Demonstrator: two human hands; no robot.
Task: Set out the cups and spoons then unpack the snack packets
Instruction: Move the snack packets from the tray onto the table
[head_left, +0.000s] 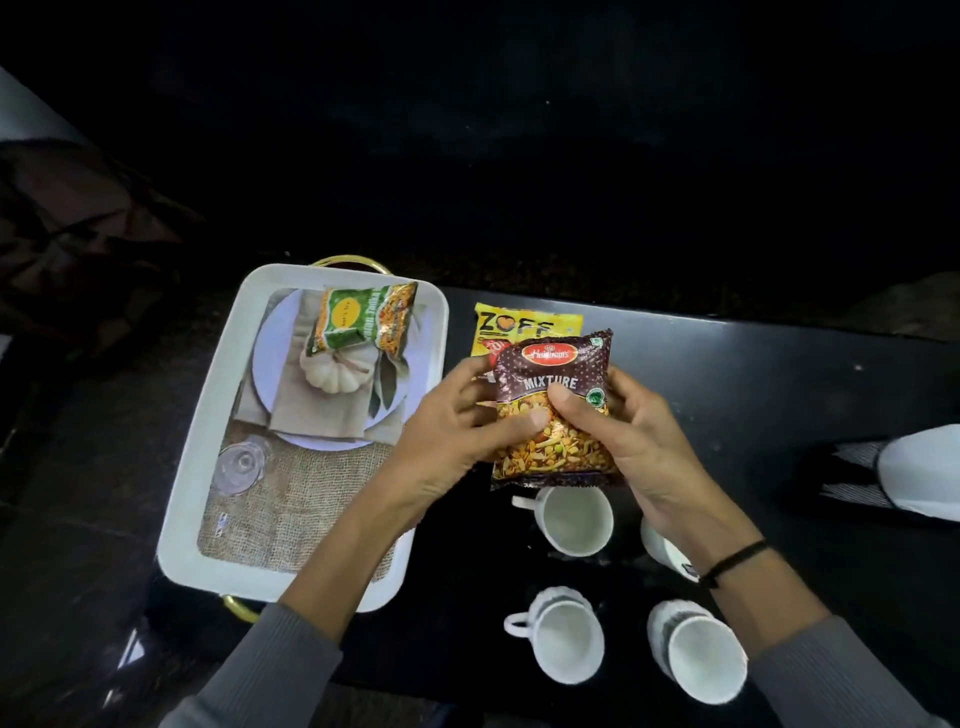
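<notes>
Both hands hold a brown "Mixture" snack packet (558, 415) above the black table. My left hand (452, 441) grips its left edge and my right hand (623, 431) its right side, thumb on the front. Behind it a yellow "Zoff" packet (524, 325) lies on the table. A green and orange packet (363, 319) rests at the far end of the white tray (208, 431). Several white cups stand near me: one under the packet (574, 519), one partly hidden by my right wrist (662, 548), and two nearer ones (563, 636) (698, 649). No spoons are visible.
The tray has gold handles (241, 608) and a printed place-setting picture on its floor. The black table (779, 374) ends just past the packets. A white and black object (904, 473) lies at the right edge. The surroundings are dark.
</notes>
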